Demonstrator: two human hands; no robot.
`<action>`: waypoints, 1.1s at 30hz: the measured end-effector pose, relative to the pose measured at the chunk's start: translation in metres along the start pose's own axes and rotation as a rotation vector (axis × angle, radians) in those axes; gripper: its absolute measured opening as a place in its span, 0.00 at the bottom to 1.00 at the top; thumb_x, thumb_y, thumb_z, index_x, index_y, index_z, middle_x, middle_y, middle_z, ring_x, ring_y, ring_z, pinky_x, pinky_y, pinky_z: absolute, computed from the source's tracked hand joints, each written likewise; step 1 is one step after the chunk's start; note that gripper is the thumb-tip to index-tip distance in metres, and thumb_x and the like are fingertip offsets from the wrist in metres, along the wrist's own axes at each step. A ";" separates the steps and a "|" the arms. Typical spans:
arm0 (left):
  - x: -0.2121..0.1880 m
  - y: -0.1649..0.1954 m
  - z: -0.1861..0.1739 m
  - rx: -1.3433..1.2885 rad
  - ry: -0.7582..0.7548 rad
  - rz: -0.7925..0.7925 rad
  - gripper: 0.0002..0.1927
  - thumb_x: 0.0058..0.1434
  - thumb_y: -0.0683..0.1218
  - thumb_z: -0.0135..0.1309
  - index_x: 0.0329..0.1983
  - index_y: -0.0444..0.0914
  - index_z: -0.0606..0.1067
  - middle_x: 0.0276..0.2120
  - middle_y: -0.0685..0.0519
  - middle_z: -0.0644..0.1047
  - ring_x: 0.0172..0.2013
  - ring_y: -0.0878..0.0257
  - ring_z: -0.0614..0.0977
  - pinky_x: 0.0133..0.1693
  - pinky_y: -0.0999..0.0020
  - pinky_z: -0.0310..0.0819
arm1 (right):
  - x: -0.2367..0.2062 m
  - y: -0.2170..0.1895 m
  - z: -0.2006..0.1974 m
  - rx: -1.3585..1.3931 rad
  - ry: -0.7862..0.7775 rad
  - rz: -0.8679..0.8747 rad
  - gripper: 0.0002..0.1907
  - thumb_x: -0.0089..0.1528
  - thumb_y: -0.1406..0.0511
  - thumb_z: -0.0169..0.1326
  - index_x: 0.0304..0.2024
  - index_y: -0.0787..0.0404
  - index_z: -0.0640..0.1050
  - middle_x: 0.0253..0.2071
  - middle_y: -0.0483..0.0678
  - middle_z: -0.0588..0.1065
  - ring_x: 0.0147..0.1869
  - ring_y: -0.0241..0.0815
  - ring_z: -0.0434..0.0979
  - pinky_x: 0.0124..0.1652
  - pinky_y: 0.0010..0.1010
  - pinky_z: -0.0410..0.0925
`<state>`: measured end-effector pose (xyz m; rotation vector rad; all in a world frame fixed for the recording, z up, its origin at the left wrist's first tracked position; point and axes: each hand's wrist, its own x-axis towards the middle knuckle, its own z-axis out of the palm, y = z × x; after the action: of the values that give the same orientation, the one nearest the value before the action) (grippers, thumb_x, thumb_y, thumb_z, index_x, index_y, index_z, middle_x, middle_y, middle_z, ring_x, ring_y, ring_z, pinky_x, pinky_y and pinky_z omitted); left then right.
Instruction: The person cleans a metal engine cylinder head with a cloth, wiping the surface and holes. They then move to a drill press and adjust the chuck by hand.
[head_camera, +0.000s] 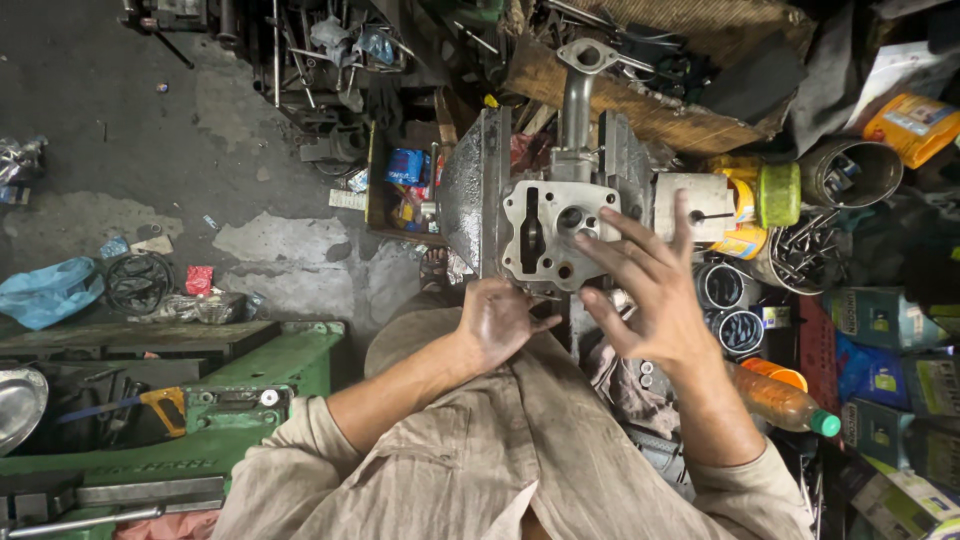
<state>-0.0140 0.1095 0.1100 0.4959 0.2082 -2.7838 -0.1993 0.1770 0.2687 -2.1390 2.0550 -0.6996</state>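
The right hand (655, 290) is spread wide, fingertips resting flat on the grey cast-metal pump housing with a curved pipe (548, 228), gripping nothing. The left hand (497, 322) curls at the housing's lower edge; I cannot tell whether it pinches anything. The housing sits upright in front of the chest, between steel plates (470, 195). Best to steady it from below and press evenly.

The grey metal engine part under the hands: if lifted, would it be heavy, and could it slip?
The metal engine part is probably heavy and stiff: it looks like thick cast metal. It may slip, since the left hand looks greasy. Its tall pipe might make it tip.
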 end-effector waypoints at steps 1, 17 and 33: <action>0.000 0.000 0.001 0.026 -0.004 -0.012 0.07 0.52 0.51 0.54 0.32 0.47 0.78 0.39 0.57 0.81 0.48 0.62 0.79 0.67 0.35 0.49 | 0.001 0.000 -0.002 0.054 0.056 0.005 0.24 0.55 0.59 0.58 0.55 0.53 0.78 0.52 0.48 0.80 0.74 0.44 0.68 0.78 0.58 0.36; 0.002 0.001 -0.006 -0.025 0.072 -0.052 0.13 0.57 0.49 0.47 0.17 0.45 0.70 0.26 0.56 0.77 0.45 0.61 0.76 0.73 0.30 0.46 | 0.004 0.007 -0.012 0.013 -0.050 -0.033 0.24 0.61 0.57 0.58 0.58 0.58 0.78 0.57 0.50 0.81 0.72 0.51 0.72 0.78 0.59 0.38; -0.005 0.002 0.011 -0.060 -0.275 0.016 0.08 0.61 0.48 0.50 0.29 0.42 0.75 0.35 0.52 0.79 0.52 0.57 0.76 0.72 0.29 0.49 | 0.019 -0.001 -0.036 0.605 0.305 0.054 0.31 0.66 0.55 0.57 0.68 0.54 0.62 0.66 0.48 0.70 0.73 0.45 0.73 0.75 0.59 0.54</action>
<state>-0.0120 0.1067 0.1216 0.0977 0.2223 -2.7815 -0.2120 0.1677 0.3059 -1.7021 1.6951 -1.4868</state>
